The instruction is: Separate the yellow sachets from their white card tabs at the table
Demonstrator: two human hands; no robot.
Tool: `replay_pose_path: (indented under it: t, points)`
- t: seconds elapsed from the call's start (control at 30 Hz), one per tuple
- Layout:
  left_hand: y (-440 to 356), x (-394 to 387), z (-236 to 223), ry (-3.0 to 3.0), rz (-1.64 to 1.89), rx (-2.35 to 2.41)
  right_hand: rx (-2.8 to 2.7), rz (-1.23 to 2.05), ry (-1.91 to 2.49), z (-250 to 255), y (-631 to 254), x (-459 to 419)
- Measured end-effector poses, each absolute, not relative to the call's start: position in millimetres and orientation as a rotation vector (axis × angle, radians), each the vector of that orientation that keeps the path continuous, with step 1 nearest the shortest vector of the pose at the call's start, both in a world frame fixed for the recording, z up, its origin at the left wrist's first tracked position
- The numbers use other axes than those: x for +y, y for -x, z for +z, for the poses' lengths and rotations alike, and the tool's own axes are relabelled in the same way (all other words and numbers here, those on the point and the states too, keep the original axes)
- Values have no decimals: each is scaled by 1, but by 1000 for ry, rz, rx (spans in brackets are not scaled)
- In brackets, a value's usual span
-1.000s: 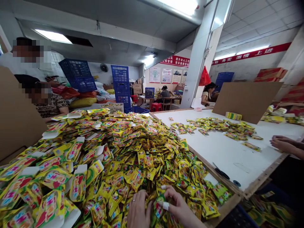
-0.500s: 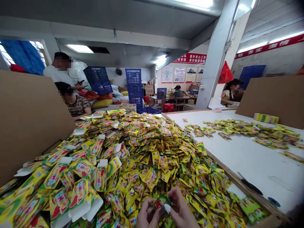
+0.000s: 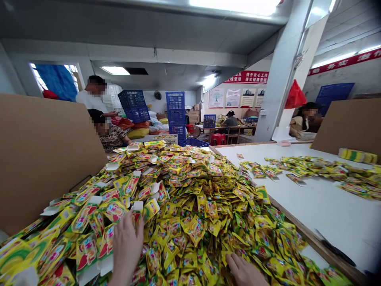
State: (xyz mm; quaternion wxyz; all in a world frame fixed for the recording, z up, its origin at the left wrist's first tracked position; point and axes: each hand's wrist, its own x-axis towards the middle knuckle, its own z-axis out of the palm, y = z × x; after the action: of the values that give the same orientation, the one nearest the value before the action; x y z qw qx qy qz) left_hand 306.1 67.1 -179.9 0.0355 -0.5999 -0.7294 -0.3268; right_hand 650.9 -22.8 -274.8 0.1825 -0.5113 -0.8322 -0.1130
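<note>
My left hand (image 3: 127,243) reaches over the heap of flat printed cartons, thumb apart from its fingers. Between thumb and fingertips lies a small carton (image 3: 137,209) with a white flap raised; I cannot tell whether they touch it. Lower right, my right hand (image 3: 242,271) lies with fingers stretched over yellow sachets (image 3: 224,256), its fingertips at one of them. No held item shows in it. Cartons fill the left side of the heap and shiny sachets (image 3: 195,230) the middle and right.
A wooden edge strip (image 3: 293,222) borders a white table (image 3: 315,206) with scattered cartons (image 3: 315,165) and black scissors (image 3: 336,248). Cardboard panels (image 3: 50,159) stand left and right. Co-workers (image 3: 108,133) sit and stand beyond, near stacked blue crates (image 3: 176,115).
My hands were together at the bottom middle around a small item with a white flap. They have parted, left hand to the cartons, right hand to the sachets. The view has shifted slightly.
</note>
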Motion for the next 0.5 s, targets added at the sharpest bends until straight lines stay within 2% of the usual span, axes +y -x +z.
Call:
replay_pose_path:
  t: [0.03,0.1,0.27,0.37,0.5]
  points:
    - [-290,78,-176,1817,-829,-2354,-2403,-394,1455,-279,-652,-22]
    - [-271,93,-174,1851,-707,-2422,-2462,-408,1476,-280,-653,-22]
    - [-275,101,-182,1948,-731,-2334,-2181,126,1604,-255,-664,-33]
    - [-284,98,-190,2004,-889,-2292,-1836,387,1667,-241,-676,-38]
    - [-294,97,-202,2047,-1382,-2107,-1382,706,1687,-227,-684,-35]
